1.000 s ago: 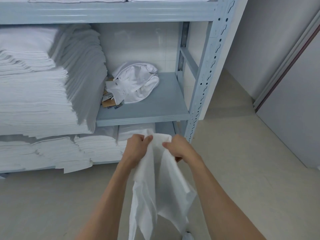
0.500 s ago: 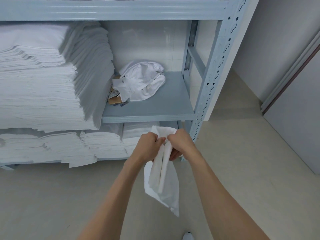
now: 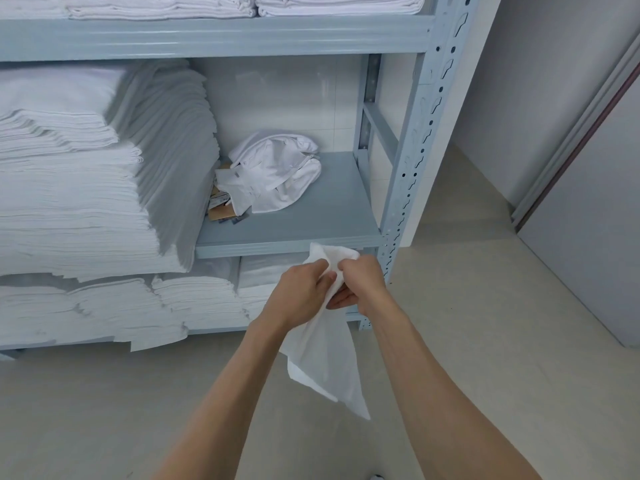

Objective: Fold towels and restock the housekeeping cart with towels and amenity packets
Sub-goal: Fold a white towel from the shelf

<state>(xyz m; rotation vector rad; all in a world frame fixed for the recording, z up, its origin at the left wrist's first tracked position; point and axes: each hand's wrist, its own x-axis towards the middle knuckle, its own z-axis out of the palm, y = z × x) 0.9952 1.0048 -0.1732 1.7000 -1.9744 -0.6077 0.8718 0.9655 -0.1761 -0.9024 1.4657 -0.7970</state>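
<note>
Both hands meet in front of the shelving unit (image 3: 412, 161), just below the front edge of the middle shelf (image 3: 311, 223). Left hand (image 3: 300, 295) and right hand (image 3: 360, 284) each have fingers curled round the top of a white towel (image 3: 325, 362), knuckles nearly touching. Towel is bunched at the grip, a bit of it sticking up above the hands; the rest hangs down between the forearms, clear of the floor (image 3: 485, 341), ending in a pointed corner. Middle shelf carries a tall stack of folded white linen (image 3: 86, 188) on the left and a crumpled white cloth bundle (image 3: 277, 171) beside it, lying on some cardboard scraps (image 3: 221, 211). Lower shelf holds more folded white stacks (image 3: 104, 306). Top shelf also has folded linen (image 3: 207, 5). Housekeeping cart not in frame.
</note>
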